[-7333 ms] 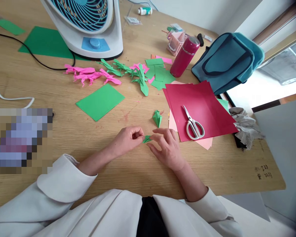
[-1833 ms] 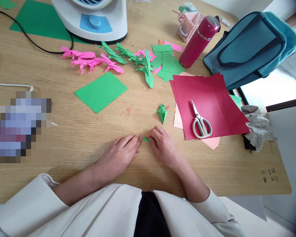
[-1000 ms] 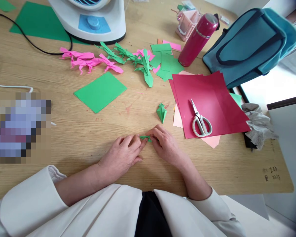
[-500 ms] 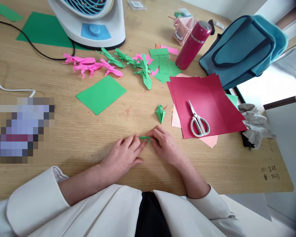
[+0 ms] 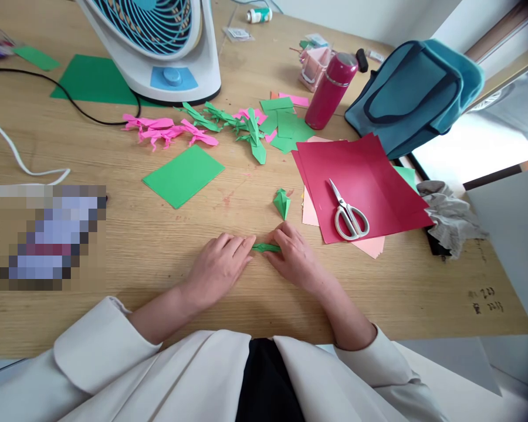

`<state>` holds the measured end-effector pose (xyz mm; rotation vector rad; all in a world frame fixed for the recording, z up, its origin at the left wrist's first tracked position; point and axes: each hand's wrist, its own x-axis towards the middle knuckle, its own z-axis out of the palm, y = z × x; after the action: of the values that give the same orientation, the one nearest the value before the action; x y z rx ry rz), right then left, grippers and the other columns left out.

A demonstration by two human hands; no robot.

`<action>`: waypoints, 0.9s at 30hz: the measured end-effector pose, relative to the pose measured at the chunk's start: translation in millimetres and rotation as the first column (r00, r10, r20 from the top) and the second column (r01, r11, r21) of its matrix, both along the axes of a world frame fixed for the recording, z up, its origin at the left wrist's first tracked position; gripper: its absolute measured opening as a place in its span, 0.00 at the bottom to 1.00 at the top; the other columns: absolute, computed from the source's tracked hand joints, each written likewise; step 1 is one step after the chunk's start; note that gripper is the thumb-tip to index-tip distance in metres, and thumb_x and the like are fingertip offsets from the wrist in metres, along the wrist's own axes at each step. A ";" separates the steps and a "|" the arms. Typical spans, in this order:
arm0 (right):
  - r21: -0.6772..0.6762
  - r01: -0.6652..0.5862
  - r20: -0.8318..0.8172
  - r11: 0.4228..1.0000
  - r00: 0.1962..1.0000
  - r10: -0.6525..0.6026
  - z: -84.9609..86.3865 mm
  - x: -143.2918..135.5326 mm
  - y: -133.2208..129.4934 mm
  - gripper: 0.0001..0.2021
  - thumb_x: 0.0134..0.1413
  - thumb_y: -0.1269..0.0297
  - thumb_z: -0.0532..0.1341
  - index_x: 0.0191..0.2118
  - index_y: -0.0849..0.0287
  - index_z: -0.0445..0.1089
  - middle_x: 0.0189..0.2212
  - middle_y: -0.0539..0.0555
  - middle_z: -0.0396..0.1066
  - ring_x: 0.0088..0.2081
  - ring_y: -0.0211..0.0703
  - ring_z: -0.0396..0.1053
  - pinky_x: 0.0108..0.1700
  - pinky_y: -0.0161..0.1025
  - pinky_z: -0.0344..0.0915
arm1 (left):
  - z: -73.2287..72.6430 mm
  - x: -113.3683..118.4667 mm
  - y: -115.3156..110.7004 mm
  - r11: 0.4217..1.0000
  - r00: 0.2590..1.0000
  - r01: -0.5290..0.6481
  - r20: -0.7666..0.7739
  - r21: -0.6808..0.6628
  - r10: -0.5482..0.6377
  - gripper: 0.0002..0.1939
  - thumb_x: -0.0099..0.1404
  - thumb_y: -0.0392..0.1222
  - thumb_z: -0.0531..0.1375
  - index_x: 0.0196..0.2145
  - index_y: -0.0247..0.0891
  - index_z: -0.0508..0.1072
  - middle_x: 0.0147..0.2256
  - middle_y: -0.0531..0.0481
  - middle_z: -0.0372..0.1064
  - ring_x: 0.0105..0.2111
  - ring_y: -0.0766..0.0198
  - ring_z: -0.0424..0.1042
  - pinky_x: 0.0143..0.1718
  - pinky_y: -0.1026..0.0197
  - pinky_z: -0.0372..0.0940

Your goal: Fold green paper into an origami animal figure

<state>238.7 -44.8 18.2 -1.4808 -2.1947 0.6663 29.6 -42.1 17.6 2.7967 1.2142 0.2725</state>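
The right hand's grip (image 5: pixel 297 258) is closed on the right end of a folded green strip (image 5: pixel 265 247), thumb on the near side and fingers curled over the far side. The strip lies between the two hands, low over the desk (image 5: pixel 220 220), its long axis running side to side, almost straight from one hand to the other. The left hand (image 5: pixel 217 266) is stretched nearly flat, its fingertips at the strip's left end; whether they pinch or merely press it, I cannot tell. Both hands are about equally near the strip, though the right covers more of it. Just beyond the right hand, apart from it, a folded green piece (image 5: pixel 282 205) points its narrow end back toward the knuckles. Further right, scissors (image 5: pixel 344 206) rest on red sheets (image 5: pixel 378 176); ahead and left lies a green rectangle of paper (image 5: pixel 183 177), with pink figures (image 5: pixel 158 128) behind it.
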 end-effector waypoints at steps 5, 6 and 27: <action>0.048 -0.058 -0.005 0.997 0.998 0.059 -0.7 -1.0 1.0 0.05 0.56 0.75 0.60 0.35 0.58 0.65 0.35 0.54 0.67 0.40 0.47 0.64 0.44 0.42 0.62 | 8.3 12.5 20.8 0.983 0.992 0.010 0.122 -0.182 0.012 0.07 0.71 0.36 0.55 0.36 0.36 0.73 0.35 0.47 0.69 0.39 0.58 0.69 0.41 0.57 0.64; 0.047 -0.065 -0.014 0.997 0.998 0.066 -0.1 -1.0 1.1 0.06 0.56 0.75 0.60 0.34 0.57 0.65 0.34 0.53 0.67 0.40 0.46 0.64 0.44 0.42 0.62 | 8.7 13.6 23.5 0.973 0.988 0.014 0.151 -0.229 0.022 0.08 0.70 0.35 0.55 0.33 0.36 0.72 0.34 0.48 0.68 0.37 0.60 0.69 0.39 0.59 0.64; -0.394 0.007 -0.768 0.919 0.547 -0.333 -7.7 -19.3 12.7 0.21 0.46 0.45 0.70 0.28 0.58 0.67 0.23 0.48 0.68 0.26 0.36 0.63 0.31 0.36 0.60 | 1.6 18.1 33.9 0.524 0.592 0.275 0.572 -0.806 0.568 0.11 0.58 0.46 0.64 0.30 0.37 0.67 0.25 0.53 0.71 0.23 0.66 0.72 0.20 0.67 0.68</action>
<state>219.4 -32.1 10.5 -1.1252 -1.1960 1.3964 47.7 -8.2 19.2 1.3514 0.9430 0.6502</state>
